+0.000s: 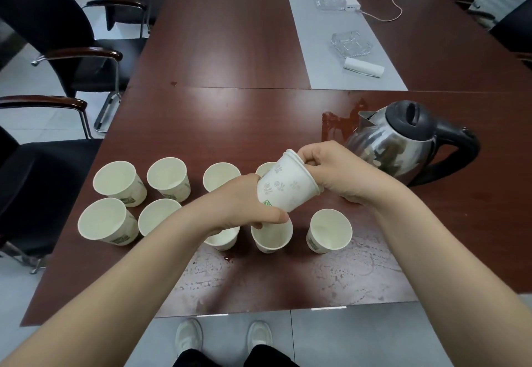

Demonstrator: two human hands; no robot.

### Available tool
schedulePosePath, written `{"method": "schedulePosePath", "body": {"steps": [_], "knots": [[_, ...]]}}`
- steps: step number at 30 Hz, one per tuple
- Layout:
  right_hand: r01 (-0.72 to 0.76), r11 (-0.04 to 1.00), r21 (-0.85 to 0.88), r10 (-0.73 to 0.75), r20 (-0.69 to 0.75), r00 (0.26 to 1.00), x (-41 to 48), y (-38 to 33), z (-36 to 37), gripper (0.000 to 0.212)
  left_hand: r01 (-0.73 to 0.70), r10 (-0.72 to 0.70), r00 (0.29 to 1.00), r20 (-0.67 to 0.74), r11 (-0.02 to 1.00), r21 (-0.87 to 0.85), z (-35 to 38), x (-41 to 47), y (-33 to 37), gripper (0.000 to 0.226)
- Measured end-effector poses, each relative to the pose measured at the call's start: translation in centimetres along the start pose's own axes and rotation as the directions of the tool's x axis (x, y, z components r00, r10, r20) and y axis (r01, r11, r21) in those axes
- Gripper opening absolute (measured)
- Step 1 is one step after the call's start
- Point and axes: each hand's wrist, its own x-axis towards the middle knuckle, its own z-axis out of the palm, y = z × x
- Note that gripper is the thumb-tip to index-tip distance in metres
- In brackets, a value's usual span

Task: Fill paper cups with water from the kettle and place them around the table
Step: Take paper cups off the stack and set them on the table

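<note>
Both hands hold a short stack of white paper cups (285, 185), tilted, above the table. My left hand (244, 205) grips the stack's base. My right hand (331, 165) pinches the rims at its top. Several empty paper cups stand upright in two rows below, among them the far-left cup (118, 179), a near-left cup (105, 221) and a near-right cup (329, 230); some are partly hidden by my left hand. A steel kettle (400, 142) with a black lid and handle stands to the right, its spout facing left.
The dark red table (230, 58) runs far ahead with a grey strip along its middle. Glass ashtrays (351, 44), a white roll (364, 66), phones and a cable lie far right. Black armchairs (57, 50) line the left edge. A wet patch (339, 122) lies by the kettle.
</note>
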Motion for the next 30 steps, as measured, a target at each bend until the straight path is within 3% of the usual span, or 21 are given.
{"method": "schedulePosePath", "body": {"steps": [4, 8, 11, 15, 21, 22, 24, 30], "knots": [[0.001, 0.997, -0.079, -0.006, -0.065, 0.998, 0.2, 0.3, 0.2, 0.024, 0.068, -0.062, 0.996, 0.056, 0.993, -0.101, 0.0, -0.1, 0.2, 0.065], [-0.005, 0.999, 0.039, 0.017, -0.312, 0.950, 0.2, -0.1, -2.7, 0.023, 0.118, -0.089, 0.985, 0.145, 0.970, -0.210, -0.2, -1.4, -1.4, 0.017], [-0.078, 0.996, -0.041, 0.062, -0.292, 0.954, 0.0, 0.2, -3.8, 0.025, 0.110, -0.085, 0.992, 0.090, 0.938, -0.329, -0.4, -1.9, -2.2, 0.022], [-0.125, 0.961, -0.246, 0.037, -0.333, 0.942, 1.1, 2.6, -3.4, 0.025, 0.062, -0.080, 0.996, -0.028, 0.907, -0.416, -0.3, -1.0, -2.2, 0.055], [-0.155, 0.832, -0.533, 0.023, -0.247, 0.969, 2.3, 6.7, -2.3, 0.021, 0.046, -0.121, 0.986, -0.113, 0.855, -0.517, 0.9, -0.4, -2.8, 0.034], [-0.149, 0.806, -0.572, 0.015, -0.233, 0.972, 2.4, 7.2, -2.0, 0.030, 0.044, -0.130, 0.983, -0.129, 0.851, -0.524, 1.1, -0.3, -2.7, 0.032], [-0.142, 0.757, -0.638, 0.003, -0.214, 0.977, 2.9, 8.4, -1.3, 0.041, 0.034, -0.132, 0.980, -0.150, 0.847, -0.530, 1.5, -0.3, -2.5, 0.033], [-0.134, 0.674, -0.726, -0.017, -0.197, 0.980, 3.8, 11.2, -0.4, 0.034, 0.009, -0.112, 0.981, -0.156, 0.837, -0.548, 2.1, -0.3, -2.4, 0.037]]}}
